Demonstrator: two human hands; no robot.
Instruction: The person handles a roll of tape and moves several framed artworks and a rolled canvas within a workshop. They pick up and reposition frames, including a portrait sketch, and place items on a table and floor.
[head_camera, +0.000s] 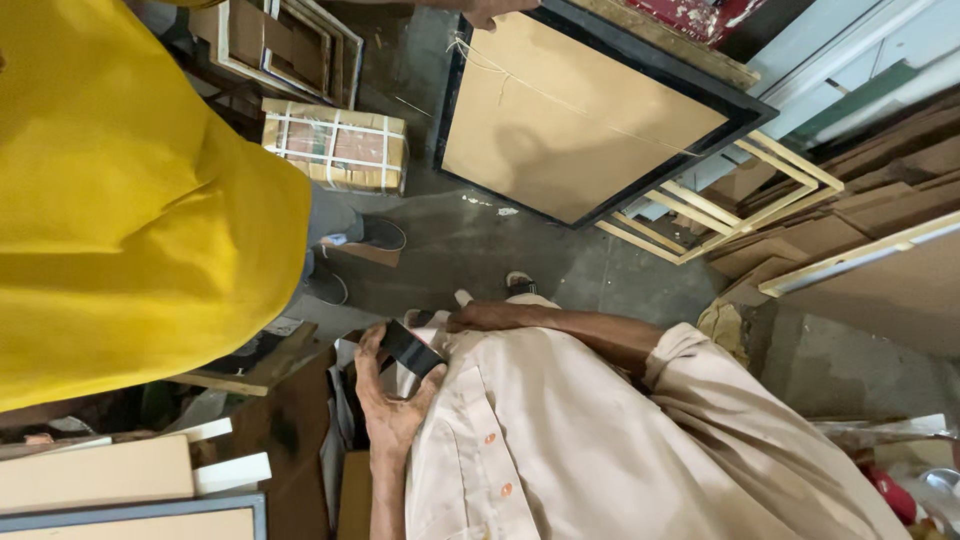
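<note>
A person in a beige shirt looks down at their own two hands, held close against the body above a concrete floor (480, 250).

The left hand (388, 395) is curled around a small black roll, probably tape (410, 350), with fingers wrapped under it and the thumb on its near side. The right hand (478, 318) reaches across just beyond the tape, fingers closed toward its far edge; the shirt hides part of this hand, so it is unclear whether it pinches the tape end or only touches it. The tape sits between the two hands, touching the left one.

The step in hand looks like readying the tape: finding or pulling its loose end. The next move likely calls for holding the roll steady in the left hand while the right draws a length free.

Beyond the hands, farther ahead, one large black frame (590, 115) with a brown paper back leans upright, and another person's hand (490, 10) rests on its top edge. Left of the hands stands a person in a yellow shirt (130, 200). Ahead and left lies one wrapped parcel (335, 145) bound with white strapping.

Counted: one tape roll, one black frame, one parcel, at least two bare wooden frames (720, 215) beside the black one, two feet in sandals below the hands.
</note>
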